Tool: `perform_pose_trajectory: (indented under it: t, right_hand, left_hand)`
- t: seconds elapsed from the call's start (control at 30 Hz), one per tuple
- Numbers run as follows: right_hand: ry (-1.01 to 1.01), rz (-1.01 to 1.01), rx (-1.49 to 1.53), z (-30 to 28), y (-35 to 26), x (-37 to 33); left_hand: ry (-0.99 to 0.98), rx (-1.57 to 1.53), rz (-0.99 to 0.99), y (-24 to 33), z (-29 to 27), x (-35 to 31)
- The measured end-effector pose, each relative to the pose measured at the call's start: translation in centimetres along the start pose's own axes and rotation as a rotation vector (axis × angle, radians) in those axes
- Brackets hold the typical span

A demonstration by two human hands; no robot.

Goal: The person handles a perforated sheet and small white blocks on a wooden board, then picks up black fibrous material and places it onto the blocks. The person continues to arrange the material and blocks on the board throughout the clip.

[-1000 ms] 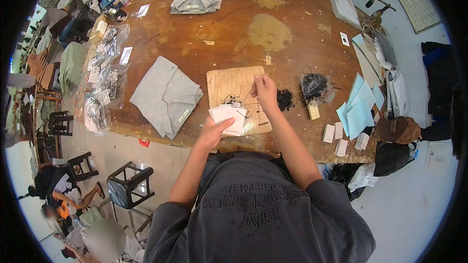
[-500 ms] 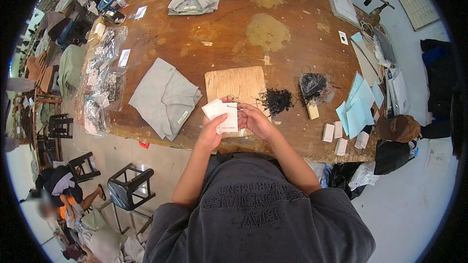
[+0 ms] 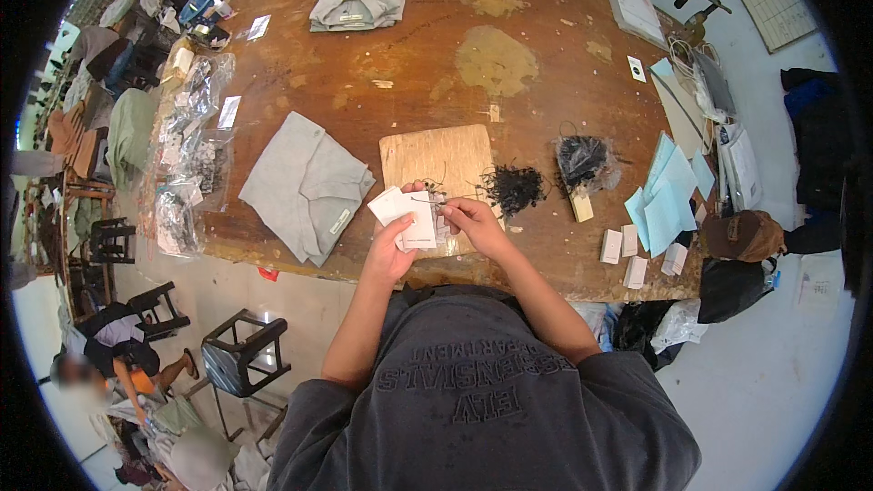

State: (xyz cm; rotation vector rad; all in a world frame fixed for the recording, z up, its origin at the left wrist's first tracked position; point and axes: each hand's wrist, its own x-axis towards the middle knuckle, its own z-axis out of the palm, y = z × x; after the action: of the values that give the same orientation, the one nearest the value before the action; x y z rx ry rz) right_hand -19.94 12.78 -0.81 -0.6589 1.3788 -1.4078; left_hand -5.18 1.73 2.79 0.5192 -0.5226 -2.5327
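Just above the pale square wooden board (image 3: 436, 159), the left hand (image 3: 393, 250) clamps small white paper cards (image 3: 405, 215). Right hand (image 3: 473, 223) fingers pinch a thin black string (image 3: 426, 201) touching them.

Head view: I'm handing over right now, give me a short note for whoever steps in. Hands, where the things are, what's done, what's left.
Left hand: holds a small stack of white paper tags above the near table edge.
Right hand: pinches a thin dark string at the top of the tags; whether it is threaded through cannot be told.
Things: wooden board just beyond the hands; loose pile of black strings to its right; clear bag of strings further right; folded grey garment to the left.
Done: tags and one string picked up.
Left: the string pile is still large; the garment's tagging cannot be judged.
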Motion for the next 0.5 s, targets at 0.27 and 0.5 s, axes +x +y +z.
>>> perform_pose_trajectory:
  t: [0.27, 0.5]
  right_hand:
    - [0.105, -0.177, -0.189, -1.0, 0.8, -1.0]
    - [0.114, -0.154, 0.053, -0.7, 0.0, -1.1]
  left_hand:
    - [-0.010, 0.021, 0.074, -0.2, 0.0, 0.5]
    - [0.041, 0.117, 0.046, -0.4, -0.2, 0.5]
